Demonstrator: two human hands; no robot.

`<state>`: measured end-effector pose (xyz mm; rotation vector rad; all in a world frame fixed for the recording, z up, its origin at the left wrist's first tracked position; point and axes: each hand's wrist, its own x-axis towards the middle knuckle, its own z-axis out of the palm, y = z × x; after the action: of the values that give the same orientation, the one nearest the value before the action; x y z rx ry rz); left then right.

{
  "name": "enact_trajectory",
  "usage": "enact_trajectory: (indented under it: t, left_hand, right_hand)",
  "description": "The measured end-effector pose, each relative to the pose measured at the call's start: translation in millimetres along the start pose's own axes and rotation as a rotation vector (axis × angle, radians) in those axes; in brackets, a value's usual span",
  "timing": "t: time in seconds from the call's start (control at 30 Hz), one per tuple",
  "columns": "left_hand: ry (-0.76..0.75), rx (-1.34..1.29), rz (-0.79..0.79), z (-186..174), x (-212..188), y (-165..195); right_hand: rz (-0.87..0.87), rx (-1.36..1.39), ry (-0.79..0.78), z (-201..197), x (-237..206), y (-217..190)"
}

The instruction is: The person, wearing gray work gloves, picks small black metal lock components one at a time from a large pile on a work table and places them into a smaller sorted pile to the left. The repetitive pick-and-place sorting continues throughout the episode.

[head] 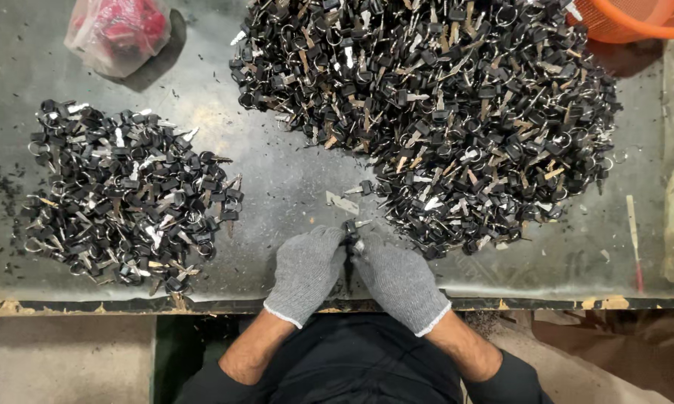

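From the head camera, looking straight down, the person's two gloved hands meet at the near edge of a worn grey metal table (292,179). The left hand (305,273) and right hand (400,283), both in grey knitted gloves, are pressed close together, fingertips pinching a small black-headed key (350,226) between them; its silver blade pokes out toward the right. The hands seem to hold it up just off the tabletop, close to the body, probably so the fingers can work on it with both thumbs. Whether a ring is on it I cannot tell; the gloves hide that part.

Just beyond the hands sits the big pile of keys (442,105), black heads, silver and brass blades and rings all tangled, spreading from the far edge almost to the fingertips, so picking is a short reach. A loose key blade (342,202) lies between that heap and the hands. Well off to the left lies a smaller pile of keys (124,198), kept apart by a bare strip of table. At the far left corner rests a plastic bag with red contents (120,30), and an orange basket (636,19) peeks in at the far right. Black crumbs dot the surface. Nothing blocks the hands except the near fringe of the big heap.
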<state>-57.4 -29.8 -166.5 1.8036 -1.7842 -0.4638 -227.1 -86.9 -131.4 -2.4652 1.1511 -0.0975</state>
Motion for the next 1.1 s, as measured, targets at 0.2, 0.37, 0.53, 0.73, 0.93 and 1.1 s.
enact_trajectory:
  t: [0.2,0.37,0.53,0.73,0.93,1.1]
  left_hand:
    - [-0.097,0.18,0.106,11.8,-5.2,-5.9]
    - [-0.001,0.054,0.097,7.5,-2.0,-2.0]
    - [-0.103,-0.032,-0.01,0.2,6.9,0.5]
    - [-0.209,0.08,-0.017,1.8,14.9,4.7]
    - [-0.321,0.125,0.002,2.1,17.9,0.6]
    - [-0.103,0.092,0.19,11.4,13.4,1.9]
  right_hand:
    - [0.16,-0.223,-0.084,7.3,-0.4,-16.7]
    - [0.08,-0.239,-0.098,-0.9,3.2,-8.0]
    - [-0.011,-0.206,0.066,0.6,-4.4,3.0]
    - [-0.098,-0.378,0.188,18.9,-8.7,9.8]
    - [-0.137,-0.401,0.179,10.3,-5.9,10.3]
    - [0.044,-0.558,0.002,13.1,-7.7,-4.4]
